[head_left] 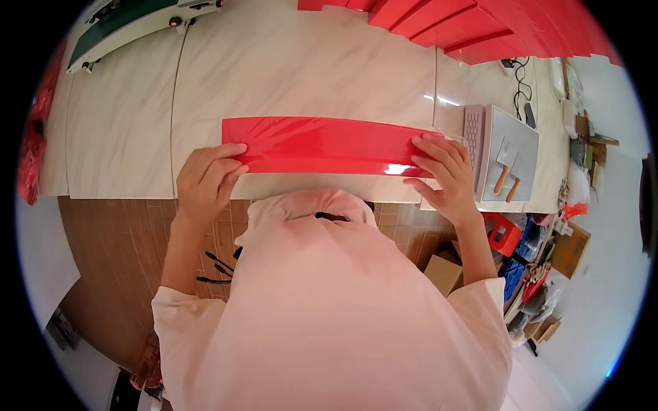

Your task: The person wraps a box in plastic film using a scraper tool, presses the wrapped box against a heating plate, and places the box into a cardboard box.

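Observation:
A long, glossy red plastic sheet (329, 145) lies crosswise on the table near its front edge, with faint creases toward its left end. My left hand (209, 177) grips that left end, fingers bent over it and thumb close by at the lower corner. At the opposite end, my right hand (445, 171) rests its fingertips on the sheet. Its thumb is spread away, just below the sheet's front edge. The right tip of the sheet is partly hidden under my right fingers.
More red sheets (473, 27) lie in overlapping stacks at the back right. A grey board (510, 154) with wooden-handled scraper-like tools stands right of my right hand. A green-and-white machine (130, 31) is at the back left. Below right are a red stool (502, 234) and cardboard box (444, 272).

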### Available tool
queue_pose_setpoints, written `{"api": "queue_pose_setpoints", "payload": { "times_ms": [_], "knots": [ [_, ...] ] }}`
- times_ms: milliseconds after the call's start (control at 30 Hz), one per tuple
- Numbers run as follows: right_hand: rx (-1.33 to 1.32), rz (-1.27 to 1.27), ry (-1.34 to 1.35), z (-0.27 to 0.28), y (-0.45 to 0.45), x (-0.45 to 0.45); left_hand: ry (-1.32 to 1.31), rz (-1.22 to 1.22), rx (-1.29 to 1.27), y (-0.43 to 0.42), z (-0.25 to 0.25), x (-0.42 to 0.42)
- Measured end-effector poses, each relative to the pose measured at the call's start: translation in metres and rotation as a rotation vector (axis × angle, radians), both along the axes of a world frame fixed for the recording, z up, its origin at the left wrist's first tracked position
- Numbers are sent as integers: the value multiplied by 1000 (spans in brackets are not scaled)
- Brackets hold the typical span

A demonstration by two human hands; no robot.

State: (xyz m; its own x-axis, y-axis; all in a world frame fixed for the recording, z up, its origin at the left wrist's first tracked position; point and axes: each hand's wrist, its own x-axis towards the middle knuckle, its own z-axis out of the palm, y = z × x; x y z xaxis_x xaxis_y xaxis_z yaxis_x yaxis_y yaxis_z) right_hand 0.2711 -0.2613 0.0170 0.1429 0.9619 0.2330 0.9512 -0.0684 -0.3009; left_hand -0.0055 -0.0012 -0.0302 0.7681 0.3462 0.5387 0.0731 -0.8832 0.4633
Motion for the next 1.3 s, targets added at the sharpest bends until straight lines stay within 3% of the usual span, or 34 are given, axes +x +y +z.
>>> {"api": "queue_pose_setpoints", "payload": {
  "times_ms": [100, 267, 400, 933, 1133, 1300],
  "knots": [
    [80, 24, 67, -13, -11, 11, 7, -32, 37, 2, 3, -2],
    [168, -3, 114, -23, -13, 3, 265, -201, 193, 9, 24, -2],
    [214, -13, 122, -26, -12, 1, 254, -195, 315, 5, 39, 8],
    [229, -94, 413, -34, -19, 9, 162, 9, -67, -6, 29, 10],
    [221, -52, 353, -31, -19, 14, 188, 50, -125, -7, 28, 11],
    [80, -42, 105, -3, -9, 15, 191, 61, -113, -9, 27, 11]
  ]
}}
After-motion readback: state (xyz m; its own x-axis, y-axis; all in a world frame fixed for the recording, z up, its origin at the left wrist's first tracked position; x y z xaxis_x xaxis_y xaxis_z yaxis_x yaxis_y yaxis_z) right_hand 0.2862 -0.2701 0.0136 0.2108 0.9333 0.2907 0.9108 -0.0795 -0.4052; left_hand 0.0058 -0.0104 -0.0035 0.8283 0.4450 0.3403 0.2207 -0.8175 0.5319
